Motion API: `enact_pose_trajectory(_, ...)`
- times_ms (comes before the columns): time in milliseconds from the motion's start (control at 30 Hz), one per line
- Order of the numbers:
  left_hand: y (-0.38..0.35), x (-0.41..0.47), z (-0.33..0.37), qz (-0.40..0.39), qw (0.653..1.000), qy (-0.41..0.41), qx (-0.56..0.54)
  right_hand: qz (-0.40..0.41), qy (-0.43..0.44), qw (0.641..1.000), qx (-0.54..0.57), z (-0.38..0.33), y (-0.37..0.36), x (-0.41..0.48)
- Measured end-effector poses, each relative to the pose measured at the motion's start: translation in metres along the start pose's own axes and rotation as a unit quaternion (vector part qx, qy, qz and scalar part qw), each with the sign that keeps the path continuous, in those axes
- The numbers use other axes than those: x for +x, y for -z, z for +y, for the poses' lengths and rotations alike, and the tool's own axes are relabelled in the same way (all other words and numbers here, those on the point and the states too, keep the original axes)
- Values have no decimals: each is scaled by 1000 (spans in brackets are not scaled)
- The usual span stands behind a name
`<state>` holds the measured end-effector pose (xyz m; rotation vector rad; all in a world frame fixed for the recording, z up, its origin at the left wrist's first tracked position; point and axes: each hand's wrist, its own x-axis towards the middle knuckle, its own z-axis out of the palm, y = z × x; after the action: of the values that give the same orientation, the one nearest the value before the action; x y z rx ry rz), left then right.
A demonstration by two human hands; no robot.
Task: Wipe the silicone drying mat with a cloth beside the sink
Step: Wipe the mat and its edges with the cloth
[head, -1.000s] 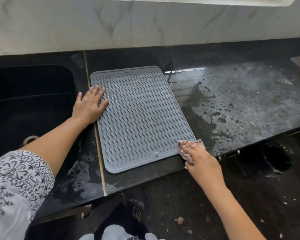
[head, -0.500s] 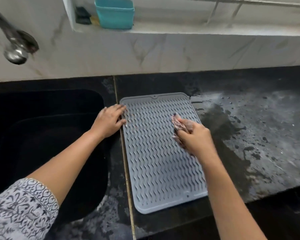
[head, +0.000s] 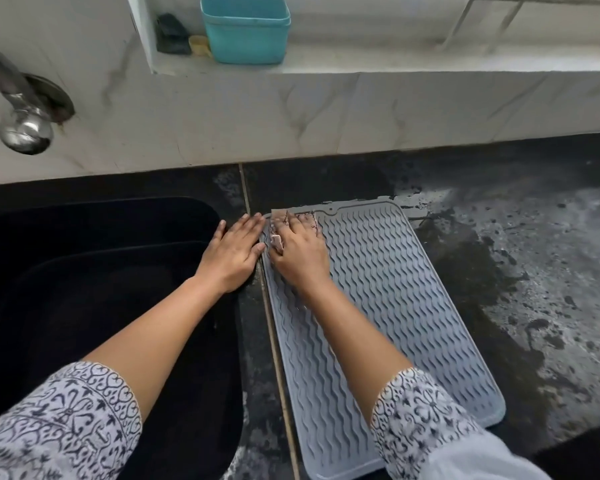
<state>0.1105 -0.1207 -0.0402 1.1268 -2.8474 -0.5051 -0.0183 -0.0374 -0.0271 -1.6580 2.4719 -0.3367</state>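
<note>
A grey silicone drying mat (head: 388,289) with wavy ribs lies on the black countertop just right of the sink. My right hand (head: 300,258) presses a small pinkish cloth (head: 307,221) onto the mat's far left corner, fingers spread over it and a fold of cloth pinched beside the thumb. My left hand (head: 232,251) lies flat, fingers straight, against the mat's left edge right next to the right hand. My right forearm crosses the mat's near left part and hides it.
The black sink (head: 84,271) fills the left, with a metal tap (head: 25,129) on the marble wall above. Right of the mat the countertop (head: 534,271) is wet and streaked. A teal tub (head: 246,29) and a dark sponge (head: 172,34) sit on the ledge behind.
My right hand has carried the cloth from the mat's near right corner, across its middle, to the far left corner. The left hand stays at the left edge. The view has tilted up.
</note>
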Motion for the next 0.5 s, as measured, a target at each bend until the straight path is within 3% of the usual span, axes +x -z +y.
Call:
enact_pose_trajectory(133,-2,-1,1,10,1000,6,17,-5,16,1000,15,-5,13,-47)
enact_pose_trajectory(267,-2,0,-1,-2,1000,7,-9,-71,21,997,-18,-8,43,-114)
enact_pose_trajectory(367,-1,2,-5,-12,998,-1,-58,-136,-53,988,48,-7,68,-96)
enact_pose_trajectory(433,-1,4,-7,-13,997,-4,-82,-76,-102,979,159,-11,80,-69)
enact_pose_trajectory(500,1,4,-8,-15,995,-5,-98,8,-79,981,174,-19,70,-36)
